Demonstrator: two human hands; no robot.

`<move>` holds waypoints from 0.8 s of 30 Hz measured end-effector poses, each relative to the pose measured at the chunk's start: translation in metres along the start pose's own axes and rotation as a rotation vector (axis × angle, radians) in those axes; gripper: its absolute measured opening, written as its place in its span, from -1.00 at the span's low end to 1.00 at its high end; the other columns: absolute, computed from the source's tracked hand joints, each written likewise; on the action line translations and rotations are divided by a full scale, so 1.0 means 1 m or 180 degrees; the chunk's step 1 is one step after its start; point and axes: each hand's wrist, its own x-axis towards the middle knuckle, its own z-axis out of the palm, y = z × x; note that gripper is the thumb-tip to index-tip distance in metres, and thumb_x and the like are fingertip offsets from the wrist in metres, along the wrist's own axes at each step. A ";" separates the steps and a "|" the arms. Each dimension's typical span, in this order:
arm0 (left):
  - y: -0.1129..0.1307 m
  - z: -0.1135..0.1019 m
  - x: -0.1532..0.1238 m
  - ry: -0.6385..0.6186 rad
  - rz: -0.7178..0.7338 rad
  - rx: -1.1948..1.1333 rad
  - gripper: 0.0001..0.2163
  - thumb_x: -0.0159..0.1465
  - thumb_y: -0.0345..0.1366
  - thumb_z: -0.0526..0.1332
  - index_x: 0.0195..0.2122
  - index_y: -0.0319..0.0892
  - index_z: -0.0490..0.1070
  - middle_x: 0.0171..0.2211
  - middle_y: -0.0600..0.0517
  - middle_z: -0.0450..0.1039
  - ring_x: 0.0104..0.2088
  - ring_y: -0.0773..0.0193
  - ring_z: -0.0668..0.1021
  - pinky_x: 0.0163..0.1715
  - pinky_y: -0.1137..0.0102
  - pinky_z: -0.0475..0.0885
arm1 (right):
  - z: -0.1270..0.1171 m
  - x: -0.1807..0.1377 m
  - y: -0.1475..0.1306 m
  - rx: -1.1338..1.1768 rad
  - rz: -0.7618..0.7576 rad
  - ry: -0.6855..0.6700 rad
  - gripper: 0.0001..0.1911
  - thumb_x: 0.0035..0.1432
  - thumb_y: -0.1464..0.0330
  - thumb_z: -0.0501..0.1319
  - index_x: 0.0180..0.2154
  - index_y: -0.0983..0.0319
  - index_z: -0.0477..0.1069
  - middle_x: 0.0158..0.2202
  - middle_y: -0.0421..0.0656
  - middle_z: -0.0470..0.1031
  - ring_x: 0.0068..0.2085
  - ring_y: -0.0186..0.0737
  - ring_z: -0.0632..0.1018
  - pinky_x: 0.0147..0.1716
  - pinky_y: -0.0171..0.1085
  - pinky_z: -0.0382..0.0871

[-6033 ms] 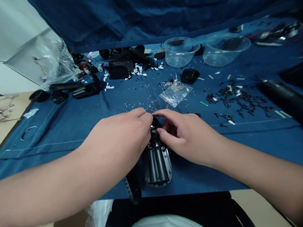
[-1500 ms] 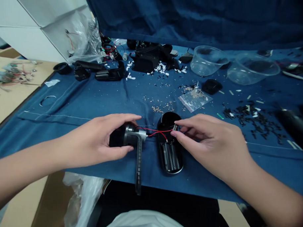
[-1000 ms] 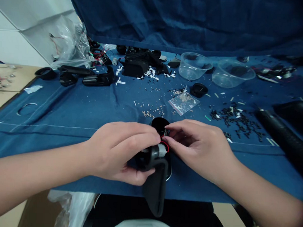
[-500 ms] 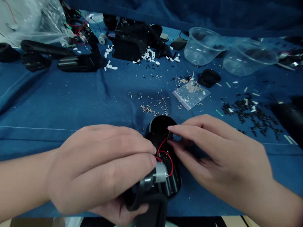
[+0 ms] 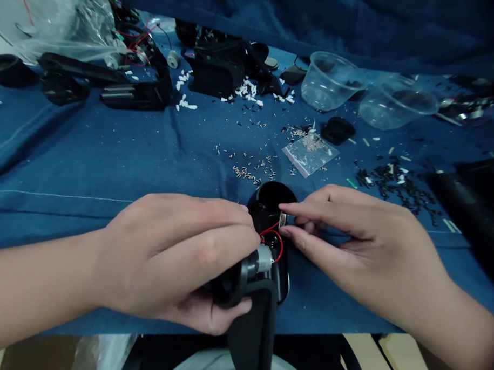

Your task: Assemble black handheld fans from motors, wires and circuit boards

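My left hand (image 5: 183, 253) is wrapped round a black plastic housing (image 5: 252, 325) at the front of the cloth. Inside the housing sits a silver motor (image 5: 264, 258), with red wires (image 5: 281, 245) looping up from it. My right hand (image 5: 350, 242) pinches a small rectangular part (image 5: 282, 221) between thumb and forefinger, over the housing's open interior. A red wire runs towards that part; its exact kind is too small to tell. My left fingers hide part of the motor and wires.
Loose small screws (image 5: 247, 174) lie beyond the housing, beside a zip bag of screws (image 5: 311, 152). Black small parts (image 5: 409, 185) are scattered to the right. Two clear plastic cups (image 5: 329, 82) stand behind. Black casings (image 5: 136, 95) and a clear plastic bag (image 5: 74, 28) occupy the back left.
The small part in my right fingers has turned, so a lighter face shows. The housing is tilted differently, and both hands have shifted slightly.
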 end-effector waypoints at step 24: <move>-0.001 0.002 0.000 -0.0009 0.0068 0.0138 -0.55 0.40 0.04 0.41 0.18 -0.09 0.47 0.01 -0.12 0.78 -0.04 0.01 0.84 -0.16 0.24 0.84 | 0.006 -0.001 -0.004 -0.0979 -0.0397 0.0086 -0.73 0.58 0.33 0.24 0.19 0.12 0.62 -0.14 -0.12 0.61 -0.30 -0.30 0.60 -0.46 -0.25 0.42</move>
